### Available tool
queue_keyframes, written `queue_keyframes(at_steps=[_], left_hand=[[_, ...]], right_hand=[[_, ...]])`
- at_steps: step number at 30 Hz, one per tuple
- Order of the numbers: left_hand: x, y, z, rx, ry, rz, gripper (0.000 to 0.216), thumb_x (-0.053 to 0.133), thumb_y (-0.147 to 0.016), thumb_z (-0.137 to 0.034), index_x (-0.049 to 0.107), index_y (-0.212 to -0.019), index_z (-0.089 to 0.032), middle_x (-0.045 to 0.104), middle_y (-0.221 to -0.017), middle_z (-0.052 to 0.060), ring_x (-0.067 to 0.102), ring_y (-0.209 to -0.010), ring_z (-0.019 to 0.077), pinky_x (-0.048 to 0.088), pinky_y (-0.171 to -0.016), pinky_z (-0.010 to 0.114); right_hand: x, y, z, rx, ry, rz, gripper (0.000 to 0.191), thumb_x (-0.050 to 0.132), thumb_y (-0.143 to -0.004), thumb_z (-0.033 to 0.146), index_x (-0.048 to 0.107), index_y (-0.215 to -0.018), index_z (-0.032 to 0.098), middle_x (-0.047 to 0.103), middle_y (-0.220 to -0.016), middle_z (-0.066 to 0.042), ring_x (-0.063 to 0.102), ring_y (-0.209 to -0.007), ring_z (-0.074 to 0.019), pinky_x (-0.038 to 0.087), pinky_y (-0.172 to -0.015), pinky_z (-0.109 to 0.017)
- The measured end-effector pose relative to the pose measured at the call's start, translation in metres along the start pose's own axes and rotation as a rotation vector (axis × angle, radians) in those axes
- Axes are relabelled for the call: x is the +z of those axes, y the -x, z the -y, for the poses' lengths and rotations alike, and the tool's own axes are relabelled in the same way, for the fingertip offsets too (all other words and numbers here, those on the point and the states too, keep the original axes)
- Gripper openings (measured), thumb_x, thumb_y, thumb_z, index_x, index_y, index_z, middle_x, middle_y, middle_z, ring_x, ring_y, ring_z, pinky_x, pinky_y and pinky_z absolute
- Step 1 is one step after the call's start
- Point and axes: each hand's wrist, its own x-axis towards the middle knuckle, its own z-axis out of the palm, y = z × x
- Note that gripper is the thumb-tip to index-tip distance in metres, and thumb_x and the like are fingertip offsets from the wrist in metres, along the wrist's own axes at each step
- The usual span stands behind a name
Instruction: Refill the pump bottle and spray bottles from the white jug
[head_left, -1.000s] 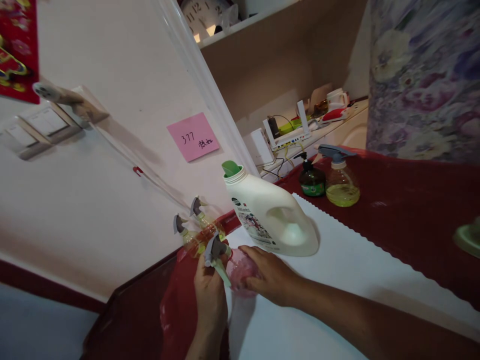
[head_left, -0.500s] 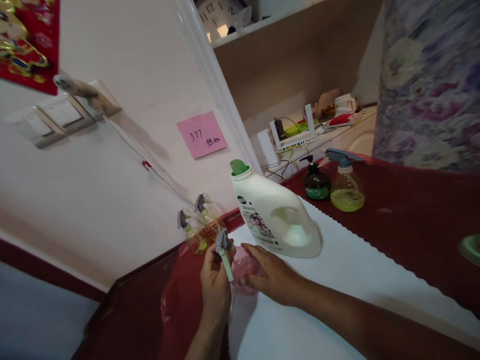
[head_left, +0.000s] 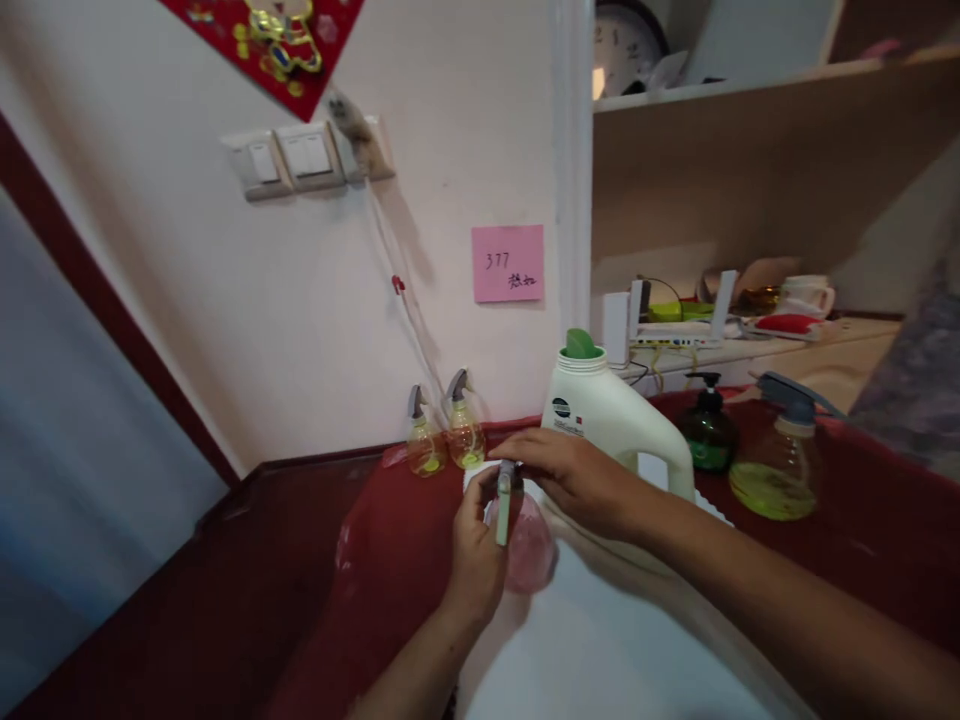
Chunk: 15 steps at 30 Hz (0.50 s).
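Note:
A small pink spray bottle (head_left: 529,545) stands on a white cloth (head_left: 600,640). My left hand (head_left: 474,548) wraps round its left side, thumb beside the pale green trigger (head_left: 502,515). My right hand (head_left: 577,480) is closed over the grey spray head (head_left: 508,470) from the right. Just behind my right hand stands a big white detergent jug with a green spout (head_left: 611,415).
Two small yellow spray bottles (head_left: 444,440) stand by the wall. A dark pump bottle (head_left: 706,432) and a larger yellow-green spray bottle (head_left: 780,455) stand right of the jug on the red table (head_left: 300,600). A router and cups lie on a shelf (head_left: 750,335) behind.
The view has swung level and to the left. My right hand moved from the bottle's side up onto the spray head; the left hand keeps its grip.

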Motion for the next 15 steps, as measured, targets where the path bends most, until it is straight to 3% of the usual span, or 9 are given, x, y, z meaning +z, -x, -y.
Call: queue_keyframes(at_steps=[2, 7, 15], left_hand=[[0.002, 0.003, -0.003, -0.016, 0.040, 0.004, 0.034, 0.075, -0.085, -0.034, 0.065, -0.116, -0.023, 0.071, -0.115, 0.006, 0.065, -0.111, 0.0239, 0.047, -0.099, 0.036], [0.008, 0.004, -0.008, 0.022, 0.102, 0.033, 0.036, 0.079, -0.077, -0.027, 0.068, -0.111, -0.021, 0.072, -0.114, 0.007, 0.064, -0.112, 0.0245, 0.044, -0.102, 0.037], [0.007, -0.003, 0.002, -0.142, 0.159, -0.100, 0.051, 0.090, -0.060, -0.028, 0.071, -0.105, -0.015, 0.074, -0.115, 0.016, 0.065, -0.113, 0.0326, 0.046, -0.101, 0.044]], right_hand=[[-0.007, -0.006, -0.001, 0.003, 0.067, 0.064, 0.035, 0.048, -0.096, 0.016, 0.070, -0.122, 0.024, 0.071, -0.111, -0.008, 0.064, -0.102, -0.0210, 0.051, -0.088, -0.035], [-0.013, -0.012, 0.001, 0.035, 0.208, 0.159, 0.029, 0.054, -0.099, 0.025, 0.069, -0.123, 0.028, 0.071, -0.112, -0.006, 0.065, -0.101, -0.0222, 0.049, -0.085, -0.034], [-0.008, -0.024, 0.023, 0.202, 0.375, 0.238, 0.019, 0.058, -0.095, 0.022, 0.073, -0.107, 0.025, 0.071, -0.102, -0.007, 0.066, -0.094, -0.0238, 0.045, -0.079, -0.032]])
